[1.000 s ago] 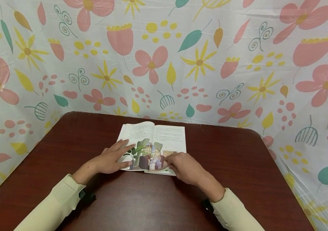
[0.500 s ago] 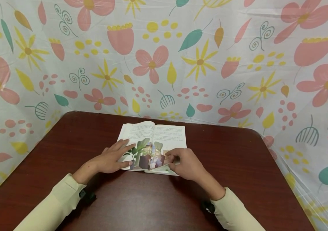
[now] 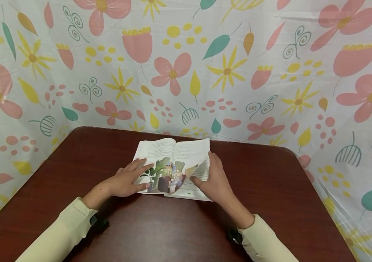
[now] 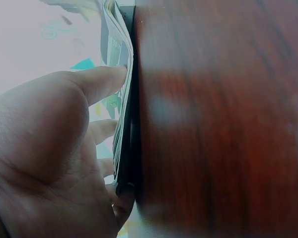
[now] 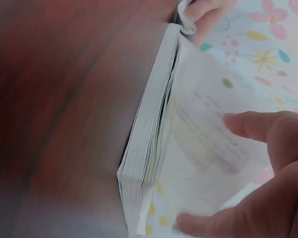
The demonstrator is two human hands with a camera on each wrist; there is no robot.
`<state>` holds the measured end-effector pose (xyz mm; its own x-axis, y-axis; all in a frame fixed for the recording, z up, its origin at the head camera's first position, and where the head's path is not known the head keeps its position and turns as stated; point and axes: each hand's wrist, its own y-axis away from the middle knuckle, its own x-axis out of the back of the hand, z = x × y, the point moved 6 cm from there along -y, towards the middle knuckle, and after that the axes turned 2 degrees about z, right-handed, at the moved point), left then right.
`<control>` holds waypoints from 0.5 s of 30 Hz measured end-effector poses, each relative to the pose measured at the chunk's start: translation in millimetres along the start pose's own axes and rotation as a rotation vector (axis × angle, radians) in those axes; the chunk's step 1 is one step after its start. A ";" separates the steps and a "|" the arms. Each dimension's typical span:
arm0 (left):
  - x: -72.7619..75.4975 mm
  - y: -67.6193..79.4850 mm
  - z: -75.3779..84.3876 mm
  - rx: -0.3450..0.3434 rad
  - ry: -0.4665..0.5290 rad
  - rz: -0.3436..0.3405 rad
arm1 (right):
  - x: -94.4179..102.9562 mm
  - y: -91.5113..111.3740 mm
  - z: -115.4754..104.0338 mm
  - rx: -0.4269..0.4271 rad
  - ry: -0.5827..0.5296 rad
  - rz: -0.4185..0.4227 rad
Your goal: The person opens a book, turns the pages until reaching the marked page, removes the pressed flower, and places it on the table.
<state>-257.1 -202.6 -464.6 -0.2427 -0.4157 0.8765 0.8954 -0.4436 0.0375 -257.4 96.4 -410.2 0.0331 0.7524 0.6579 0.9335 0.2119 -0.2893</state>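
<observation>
An open book (image 3: 157,147) lies on the table, text above and a painted plant scene below. My left hand (image 3: 126,181) rests on its left page with fingers spread. In the left wrist view, the thumb (image 4: 102,82) presses near the book's lower edge. One right-hand leaf (image 3: 192,165) is raised and curls leftward, baring printed text underneath. Beside that leaf is my right hand (image 3: 216,182), thumb and fingers spread apart. The right wrist view shows the leaf (image 5: 203,144) standing off the thick page block (image 5: 149,114), with the thumb overlapping it.
The dark reddish-brown table (image 3: 133,229) extends around the book. A white curtain (image 3: 231,29) printed with flowers and leaves hangs behind the table and along both sides. Small black devices (image 3: 98,222) sit at both wrists.
The right hand had its fingertips together at the lower right page corner; now they are spread at the book's right side. The leaf has lifted and curled leftward. The left hand has stayed put.
</observation>
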 end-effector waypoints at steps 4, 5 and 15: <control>4.6 1.8 6.5 -0.015 0.000 0.014 | -10.8 4.2 -8.4 0.025 -0.153 -0.105; 5.9 1.9 7.8 -0.017 0.001 0.019 | -14.2 6.8 -11.8 0.037 -0.175 -0.140; 12.1 -1.3 4.1 0.070 0.136 0.086 | -36.7 29.3 -40.6 0.187 -0.149 -0.323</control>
<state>-259.7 -203.8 -452.1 -0.2085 -0.5553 0.8051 0.9376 -0.3477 0.0030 -216.8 49.7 -414.6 -0.3163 0.7079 0.6315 0.8058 0.5518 -0.2150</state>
